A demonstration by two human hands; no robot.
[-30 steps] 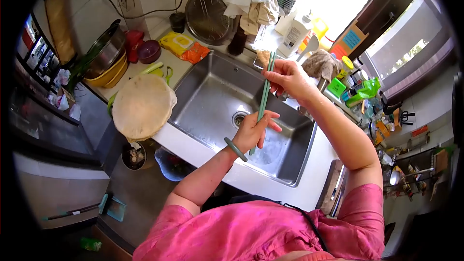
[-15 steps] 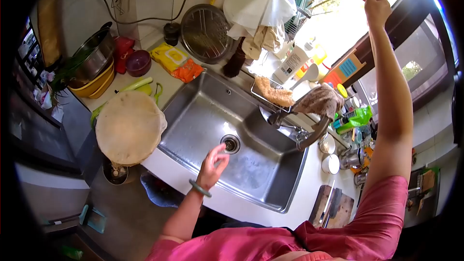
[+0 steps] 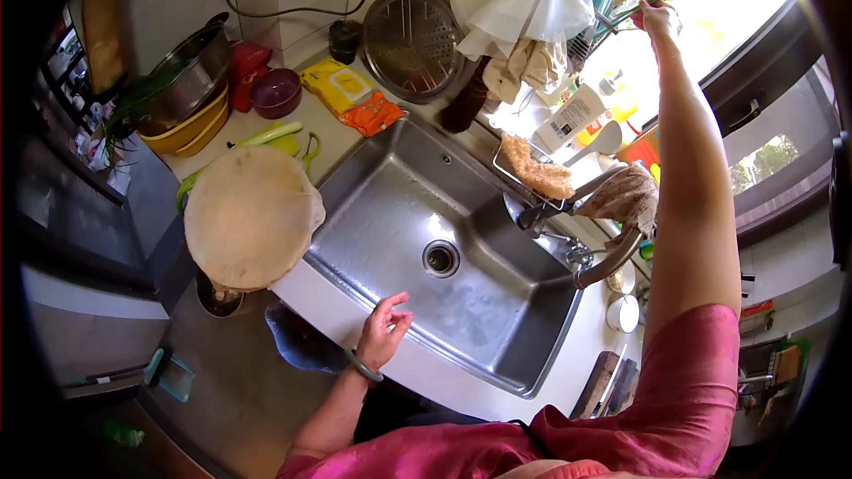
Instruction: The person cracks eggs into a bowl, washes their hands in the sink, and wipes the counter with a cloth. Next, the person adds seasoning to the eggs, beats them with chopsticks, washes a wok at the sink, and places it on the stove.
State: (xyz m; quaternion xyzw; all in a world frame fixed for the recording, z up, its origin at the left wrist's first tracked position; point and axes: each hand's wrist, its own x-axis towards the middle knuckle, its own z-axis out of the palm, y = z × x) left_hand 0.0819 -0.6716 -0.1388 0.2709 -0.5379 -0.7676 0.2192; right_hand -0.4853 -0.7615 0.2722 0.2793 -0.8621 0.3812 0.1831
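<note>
My right hand [image 3: 659, 19] is stretched far up to the window side, its fingers closed round thin dark sticks that look like chopsticks [image 3: 628, 12]. Their far ends reach among the upright sticks of a utensil holder [image 3: 581, 46]. Bright light there blurs the detail. Over the front rim of the steel sink [image 3: 479, 302], my left hand [image 3: 386, 333] hovers with curved, loosely parted fingers and nothing in them. A green bangle [image 3: 363, 366] circles that wrist.
A faucet [image 3: 612, 262] draped with a cloth stands at the sink's right. Left lie a round pale cover [image 3: 253, 217], green vegetables [image 3: 271, 133] and yellow wipes [image 3: 339, 87]. A round perforated steel tray [image 3: 411, 44] leans on the wall. A knife and board [image 3: 596, 381] lie right.
My right hand has come lower and left, bringing the sticks to the holder. My left hand has drawn back slightly towards me from above the sink. The view has shifted.
</note>
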